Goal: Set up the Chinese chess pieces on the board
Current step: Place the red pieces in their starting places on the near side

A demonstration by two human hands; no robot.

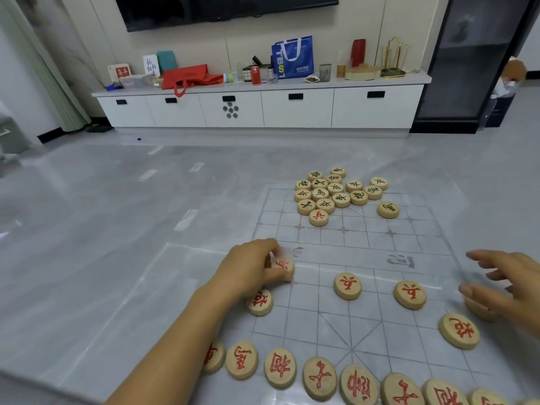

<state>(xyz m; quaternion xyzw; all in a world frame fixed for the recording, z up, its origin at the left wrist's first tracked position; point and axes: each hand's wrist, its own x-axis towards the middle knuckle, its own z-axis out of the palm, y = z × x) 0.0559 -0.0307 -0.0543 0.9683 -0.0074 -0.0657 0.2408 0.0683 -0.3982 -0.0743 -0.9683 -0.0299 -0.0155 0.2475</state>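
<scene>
Head view: a clear plastic board sheet (306, 317) with a grey printed grid lies flat on a glossy grey surface (117, 229). Its river strip has 河 printed in grey, upside down from here.

Round pale wooden pieces with red characters first. The near row (320, 378) along the bottom edge has eight I can count, plus a sliver of a ninth in the frame's corner. 帥 sits mid-row with a 仕 on either side.

There are two red cannons: the left cannon (259, 302) just beside the left wrist, and the right cannon (458, 331) near the right side.

Red 兵 soldiers come to five:
- Two free soldiers (347, 286) stand apart on the grid.
- The pinched soldier (282, 267) is in the left hand.
- A half-hidden soldier (479, 309) sits under the right thumb.
- A stray soldier (318, 217) touches the near tip of the far pile.

That far pile (330, 191) is fifteen black-lettered wooden discs packed together at the board's far edge, with a sixteenth lone black disc (388, 209) off to the right.

The left hand (251, 270) pinches its soldier between thumb and fingertips at the board's left edge, just below the river. The right hand (502, 285) is blurred, with fingers spread loose and gripping nothing. I can't tell if the thumb touches the piece below it.

At the back there's a white low cabinet (292, 109) — on it one blue tote bag (292, 58) with white "TBS" running sideways, one red can (255, 75) and one red cloth bag (187, 77).
</scene>
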